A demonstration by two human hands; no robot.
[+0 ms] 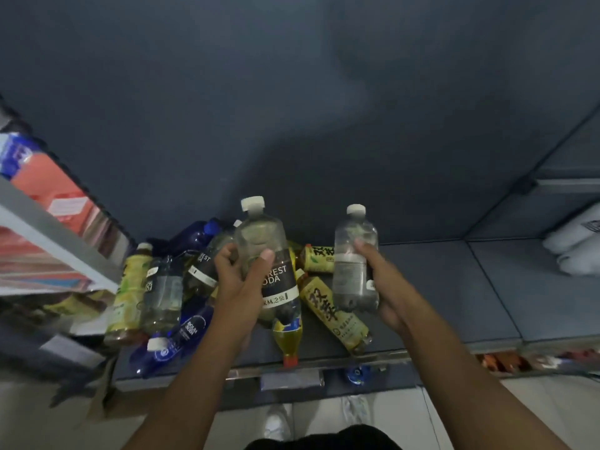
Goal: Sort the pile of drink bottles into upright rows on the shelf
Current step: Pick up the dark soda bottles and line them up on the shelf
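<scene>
My left hand [238, 284] grips a clear soda bottle [271, 254] with a dark label and white cap, held above the pile. My right hand [386, 287] grips a smaller clear water bottle [355, 254] with a white cap, cap pointing away from me. Below them lies the pile on the grey shelf [438, 287]: yellow tea bottles [331, 306], a pale green tea bottle [128, 287], blue bottles [181, 336], another clear bottle [162, 290] and a yellow drink with an orange cap [287, 339].
A metal rack with red and pink packs [55, 203] stands at the left. White wrapped goods [578, 245] sit at the far right of the shelf. The shelf's front rail [324, 368] runs across below the pile. The dark back wall [292, 108] rises behind.
</scene>
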